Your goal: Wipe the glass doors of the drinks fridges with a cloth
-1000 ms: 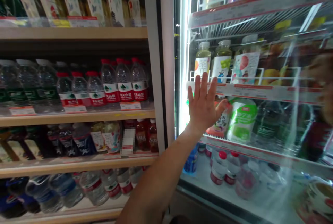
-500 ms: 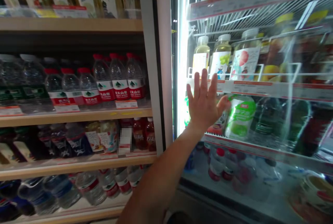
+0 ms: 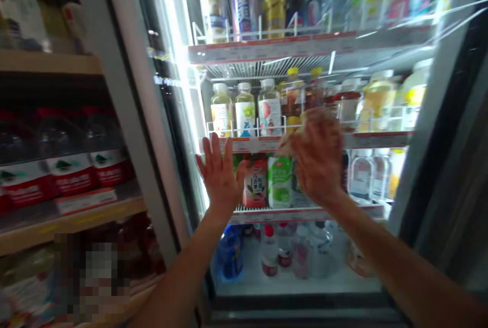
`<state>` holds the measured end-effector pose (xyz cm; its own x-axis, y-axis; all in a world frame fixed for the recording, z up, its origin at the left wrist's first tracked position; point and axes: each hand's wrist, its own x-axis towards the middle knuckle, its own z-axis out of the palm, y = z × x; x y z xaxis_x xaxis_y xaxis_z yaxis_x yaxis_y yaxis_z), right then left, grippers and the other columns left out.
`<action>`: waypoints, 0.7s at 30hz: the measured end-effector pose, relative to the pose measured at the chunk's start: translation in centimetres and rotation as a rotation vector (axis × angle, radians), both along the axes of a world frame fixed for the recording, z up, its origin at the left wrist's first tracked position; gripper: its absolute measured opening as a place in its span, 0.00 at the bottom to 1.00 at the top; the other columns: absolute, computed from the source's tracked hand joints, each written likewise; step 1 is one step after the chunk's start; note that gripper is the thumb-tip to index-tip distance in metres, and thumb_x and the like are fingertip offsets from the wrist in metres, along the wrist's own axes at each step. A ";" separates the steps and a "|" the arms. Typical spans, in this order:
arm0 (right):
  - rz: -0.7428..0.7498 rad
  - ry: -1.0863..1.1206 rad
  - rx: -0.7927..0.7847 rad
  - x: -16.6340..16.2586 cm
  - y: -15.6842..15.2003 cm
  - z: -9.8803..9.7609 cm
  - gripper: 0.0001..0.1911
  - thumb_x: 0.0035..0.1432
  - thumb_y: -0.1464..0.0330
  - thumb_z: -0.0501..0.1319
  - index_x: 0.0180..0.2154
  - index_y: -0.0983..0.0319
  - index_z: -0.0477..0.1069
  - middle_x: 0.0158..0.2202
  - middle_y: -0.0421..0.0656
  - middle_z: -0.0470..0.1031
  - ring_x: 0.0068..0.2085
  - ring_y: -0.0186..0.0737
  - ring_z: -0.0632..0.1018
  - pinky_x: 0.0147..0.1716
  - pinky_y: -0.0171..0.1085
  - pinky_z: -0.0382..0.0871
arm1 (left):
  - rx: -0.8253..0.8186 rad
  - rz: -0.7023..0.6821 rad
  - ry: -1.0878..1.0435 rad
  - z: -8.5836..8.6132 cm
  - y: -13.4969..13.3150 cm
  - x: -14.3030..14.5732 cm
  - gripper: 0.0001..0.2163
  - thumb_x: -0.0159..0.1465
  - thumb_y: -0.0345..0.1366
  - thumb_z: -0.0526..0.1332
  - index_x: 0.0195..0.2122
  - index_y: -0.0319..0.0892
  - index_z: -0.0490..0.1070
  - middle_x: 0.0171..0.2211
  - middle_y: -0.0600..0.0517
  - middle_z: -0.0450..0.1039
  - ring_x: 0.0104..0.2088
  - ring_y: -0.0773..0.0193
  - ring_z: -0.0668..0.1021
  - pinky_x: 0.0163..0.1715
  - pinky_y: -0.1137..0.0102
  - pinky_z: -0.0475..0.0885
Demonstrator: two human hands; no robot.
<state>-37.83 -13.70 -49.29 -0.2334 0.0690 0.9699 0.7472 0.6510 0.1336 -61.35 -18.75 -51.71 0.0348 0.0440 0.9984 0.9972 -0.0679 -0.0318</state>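
Note:
My left hand (image 3: pixel 221 178) is spread flat with its fingers up, apparently against the glass door of a lit drinks fridge. It holds nothing. To its right, my right hand (image 3: pixel 320 160) is closed around a crumpled, pale brownish cloth (image 3: pixel 292 140) at the glass; motion blurs both. Behind the glass, between the hands, stand a red-labelled drink (image 3: pixel 255 183) and a green-and-white pack (image 3: pixel 280 181). Juice bottles with white caps (image 3: pixel 244 109) line the shelf above the left hand.
Left of the fridge, a wooden shelf (image 3: pixel 72 218) carries water bottles with red labels (image 3: pixel 72 173). A grey upright post (image 3: pixel 125 99) divides it from the fridge. Cans (image 3: pixel 274 12) fill the fridge's upper shelf, and small bottles (image 3: pixel 269 251) stand at its bottom. A dark door edge (image 3: pixel 453 114) runs down the right.
The view has swung right and now takes in the whole fridge front. My right hand has come into view with the cloth. My left hand stays spread.

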 end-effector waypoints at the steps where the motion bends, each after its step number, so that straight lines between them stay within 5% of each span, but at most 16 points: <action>1: -0.032 -0.023 0.034 0.3 0.9 -0.4 0.20 0.59 0.64 0.51 0.53 0.52 0.65 0.62 0.40 0.57 0.65 0.44 0.50 0.62 0.52 0.45 | 0.009 -0.015 0.000 0.0 0.1 -0.1 0.26 0.64 0.43 0.51 0.62 0.41 0.52 0.65 0.41 0.47 0.66 0.56 0.46 0.63 0.55 0.39; 7: -0.275 0.608 0.219 5.1 4.0 -0.2 0.24 0.62 0.66 0.46 0.58 0.60 0.59 0.63 0.49 0.52 0.63 0.52 0.55 0.56 0.57 0.53 | 0.025 -0.013 0.003 0.1 0.4 -0.3 0.28 0.64 0.39 0.53 0.64 0.44 0.46 0.65 0.43 0.44 0.66 0.55 0.44 0.62 0.52 0.38; 9: -0.235 0.504 0.234 3.5 2.9 -0.7 0.24 0.61 0.68 0.46 0.59 0.56 0.58 0.63 0.45 0.53 0.64 0.50 0.53 0.57 0.57 0.52 | 0.037 -0.018 0.007 0.0 0.4 0.0 0.27 0.64 0.38 0.53 0.63 0.44 0.47 0.65 0.43 0.46 0.66 0.55 0.43 0.62 0.51 0.37; 12: -0.114 0.051 0.199 1.4 1.6 -1.9 0.23 0.60 0.68 0.50 0.57 0.52 0.59 0.62 0.39 0.55 0.64 0.44 0.53 0.60 0.51 0.52 | 0.026 -0.039 0.016 -0.5 0.4 0.9 0.26 0.64 0.36 0.52 0.63 0.46 0.49 0.64 0.43 0.48 0.66 0.54 0.45 0.61 0.49 0.37; 18: -0.204 0.596 0.241 3.3 2.4 -2.3 0.25 0.60 0.71 0.48 0.60 0.58 0.56 0.65 0.46 0.48 0.64 0.50 0.52 0.59 0.57 0.51 | 0.033 -0.045 0.006 -1.9 0.9 3.0 0.29 0.62 0.36 0.55 0.64 0.50 0.45 0.66 0.46 0.43 0.66 0.50 0.43 0.60 0.44 0.37; 21: -0.098 0.246 0.178 1.2 1.5 -3.2 0.24 0.60 0.70 0.48 0.58 0.56 0.59 0.64 0.42 0.52 0.65 0.46 0.52 0.61 0.52 0.50 | 0.031 -0.055 0.022 -2.2 1.0 3.1 0.31 0.62 0.35 0.56 0.64 0.52 0.44 0.66 0.48 0.43 0.66 0.50 0.43 0.60 0.43 0.36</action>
